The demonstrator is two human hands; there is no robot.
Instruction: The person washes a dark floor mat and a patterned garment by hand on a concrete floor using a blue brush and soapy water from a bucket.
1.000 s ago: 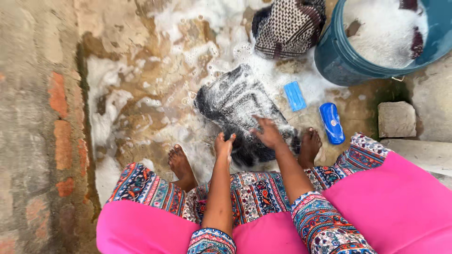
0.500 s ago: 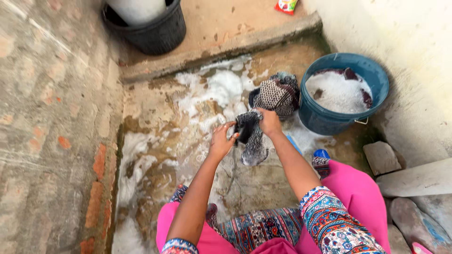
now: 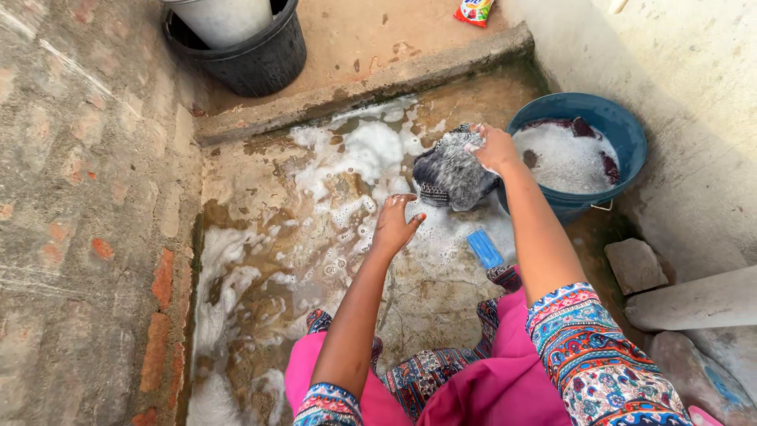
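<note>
My right hand point(image 3: 497, 148) grips a dark, soapy garment point(image 3: 456, 170) and holds it over a pile of patterned cloth beside the blue bucket point(image 3: 623, 170). The bucket holds foamy water and dark red clothes. My left hand point(image 3: 397, 223) hangs open above the wet, foam-covered concrete floor point(image 3: 315, 213), holding nothing. A blue bar of soap point(image 3: 485, 248) lies on the floor just right of my left hand.
A brick wall point(image 3: 87, 205) runs along the left. A black bucket point(image 3: 248, 51) with a white pail in it stands on a raised ledge at the back. A red packet point(image 3: 475, 9) lies there too. Stone blocks point(image 3: 637, 264) sit at the right by a pale wall.
I stood up from the crouch and lifted the garment off the floor. My left hand let go of it, and my right hand carried it rightward to the pile by the blue bucket.
</note>
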